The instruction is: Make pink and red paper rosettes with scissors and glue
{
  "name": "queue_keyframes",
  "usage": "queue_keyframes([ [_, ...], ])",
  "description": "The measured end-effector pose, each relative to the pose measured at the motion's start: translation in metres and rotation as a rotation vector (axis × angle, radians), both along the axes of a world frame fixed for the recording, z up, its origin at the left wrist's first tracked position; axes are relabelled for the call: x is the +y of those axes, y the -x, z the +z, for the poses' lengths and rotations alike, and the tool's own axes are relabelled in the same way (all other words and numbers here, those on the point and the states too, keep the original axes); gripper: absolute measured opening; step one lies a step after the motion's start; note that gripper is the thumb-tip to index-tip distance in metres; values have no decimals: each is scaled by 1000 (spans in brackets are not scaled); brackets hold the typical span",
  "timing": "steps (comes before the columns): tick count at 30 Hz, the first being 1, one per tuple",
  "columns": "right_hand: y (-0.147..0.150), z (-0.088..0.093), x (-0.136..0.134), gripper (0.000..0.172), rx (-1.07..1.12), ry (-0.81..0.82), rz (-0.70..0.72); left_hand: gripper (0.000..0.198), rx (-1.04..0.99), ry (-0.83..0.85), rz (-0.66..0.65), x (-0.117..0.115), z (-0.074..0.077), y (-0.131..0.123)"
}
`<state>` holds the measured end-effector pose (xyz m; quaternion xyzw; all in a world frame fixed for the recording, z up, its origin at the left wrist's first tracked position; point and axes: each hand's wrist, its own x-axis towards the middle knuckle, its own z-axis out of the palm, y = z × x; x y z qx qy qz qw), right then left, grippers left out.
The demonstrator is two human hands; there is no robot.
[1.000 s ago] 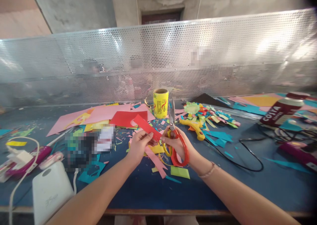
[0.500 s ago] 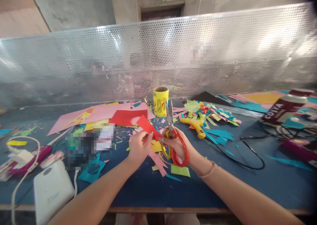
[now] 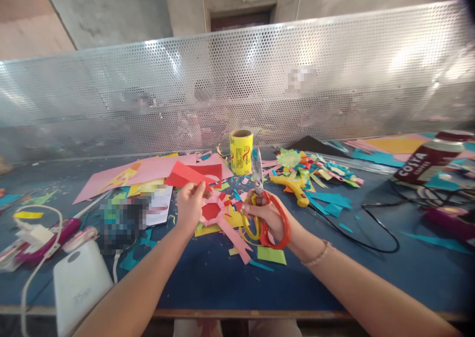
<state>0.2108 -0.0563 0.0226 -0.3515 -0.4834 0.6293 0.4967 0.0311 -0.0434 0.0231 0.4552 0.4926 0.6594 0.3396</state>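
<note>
One red paper piece is pinched above the bench by the left hand; orange-handled scissors are gripped, blades upright, by the right hand. Coloured scraps are strewn over the blue top, which is backed by a perforated metal screen.

Red paper piece: flat, roughly triangular offcut, pinched at its lower right edge by left hand, lifted off the bench, tip toward 10 o'clock. Scissors: red-orange and yellow handles, steel blades together pointing to 12 o'clock, gripped in right hand, at 3 o'clock of the paper.
</note>
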Motion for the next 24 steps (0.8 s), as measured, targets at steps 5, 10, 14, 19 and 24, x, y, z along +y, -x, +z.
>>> queue_keyframes([
  [5,-23,1,20,25,-426,-322,-281,30,-124,78,-178,7,-7,-2],
  [10,-53,-8,43,23,-882,-586,-472,27,-111,81,-201,5,-10,-5],
  [14,-46,-10,40,25,-804,-513,-211,22,-97,55,-212,3,-9,-5],
  [19,-22,1,13,29,-710,-490,103,18,-122,1,-268,-2,-7,-10],
  [24,-13,7,-3,32,-729,-501,174,22,-232,22,-330,-6,-5,-16],
])
